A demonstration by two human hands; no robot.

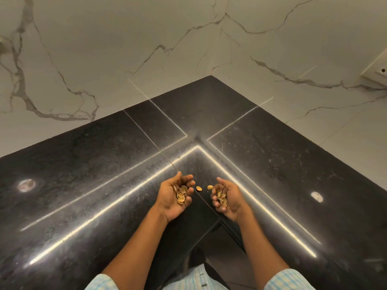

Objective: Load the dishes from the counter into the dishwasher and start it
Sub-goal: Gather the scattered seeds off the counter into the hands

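Both palms face up over the inner corner of a black stone counter [104, 174]. My left hand [174, 196] is cupped around several tan pistachio shells [181, 194]. My right hand [227, 198] is cupped around several more shells [222, 198]. Two loose shells [204, 187] lie on the counter between my fingertips. No dishes and no dishwasher are in view.
White veined marble walls [125, 49] meet at the far corner behind the L-shaped counter. A wall socket [380, 71] sits at the right edge. Bright strip-light reflections cross the stone. Below the counter's front edge a dark gap [217, 248] and my striped shirt [194, 277] show.
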